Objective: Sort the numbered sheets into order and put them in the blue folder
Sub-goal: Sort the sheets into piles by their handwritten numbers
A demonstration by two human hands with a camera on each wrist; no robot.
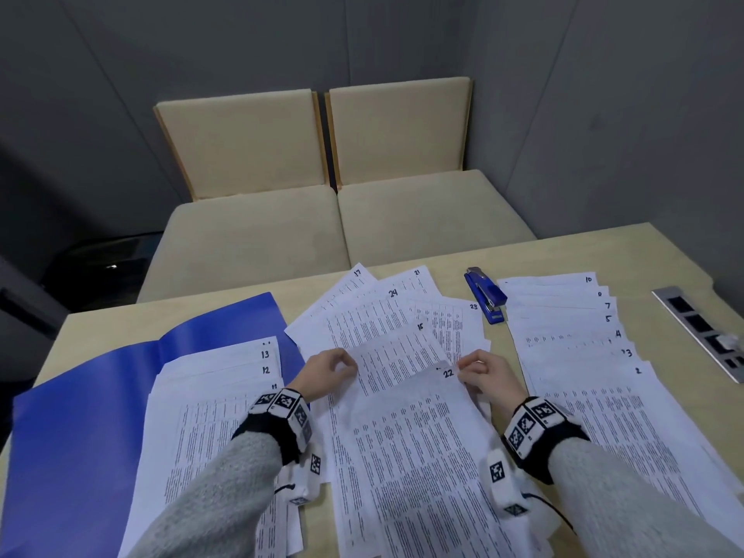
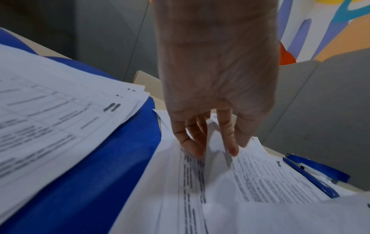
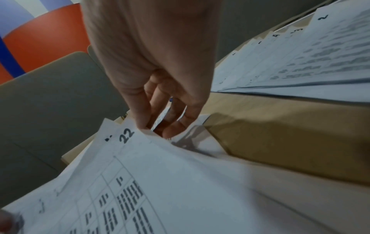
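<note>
The open blue folder (image 1: 80,396) lies at the left, with sheets 11, 12 and 13 (image 1: 225,396) stacked on it. Loose sheets (image 1: 386,316) numbered 17, 21, 24, 23 and 15 overlap in the middle. Sheet 22 (image 1: 410,436) lies on top of them, nearest me. My right hand (image 1: 479,372) pinches the top right corner of sheet 22 (image 3: 128,134) between thumb and fingers (image 3: 140,120). My left hand (image 1: 326,374) is curled at the left edge of the middle pile. There its fingers (image 2: 192,142) pinch a raised fold of paper (image 2: 214,137). That sheet's number is hidden.
Sheets 2 to 10 (image 1: 583,356) are fanned out on the right of the wooden table (image 1: 664,251). A blue stapler (image 1: 485,294) lies between them and the middle pile. A metal socket strip (image 1: 704,332) is set into the table at far right. Two beige seats (image 1: 322,219) stand beyond the far edge.
</note>
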